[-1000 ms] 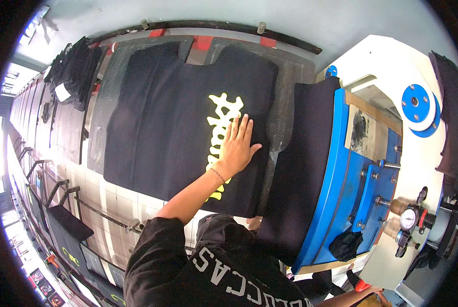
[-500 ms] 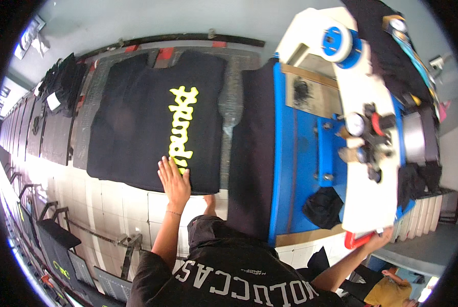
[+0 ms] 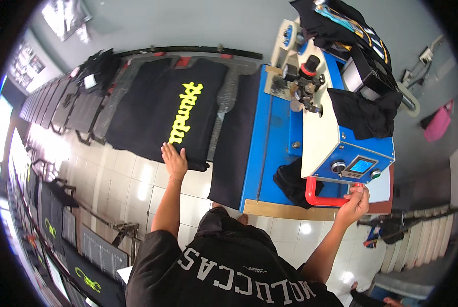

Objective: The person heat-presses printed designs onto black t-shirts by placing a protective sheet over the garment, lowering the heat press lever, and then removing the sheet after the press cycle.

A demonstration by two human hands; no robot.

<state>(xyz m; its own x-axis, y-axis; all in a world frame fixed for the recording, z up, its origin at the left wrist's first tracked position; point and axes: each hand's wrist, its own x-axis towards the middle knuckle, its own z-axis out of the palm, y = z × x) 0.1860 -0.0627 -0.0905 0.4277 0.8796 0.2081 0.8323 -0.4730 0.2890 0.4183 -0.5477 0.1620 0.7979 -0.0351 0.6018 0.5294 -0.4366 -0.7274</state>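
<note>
A black T-shirt with a yellow print (image 3: pixel 163 110) lies flat on a long grey table (image 3: pixel 225 89). My left hand (image 3: pixel 174 160) rests flat on the shirt's near edge, fingers spread. My right hand (image 3: pixel 355 198) grips the red handle (image 3: pixel 318 200) of a blue and white heat press (image 3: pixel 336 138). A black cloth (image 3: pixel 234 138) hangs over the press's blue bed, between the shirt and the press head.
More black garments (image 3: pixel 364 110) are draped over the press head and piled behind it. A crumpled black cloth (image 3: pixel 290 181) sits under the press head. Printing platens (image 3: pixel 60 100) line the left, and racks with printed black pieces (image 3: pixel 88 279) stand lower left on white floor tiles.
My view has swung to the right toward the heat press. My left hand slid down the shirt from the yellow print to its near edge. My right hand has taken hold of the red handle.
</note>
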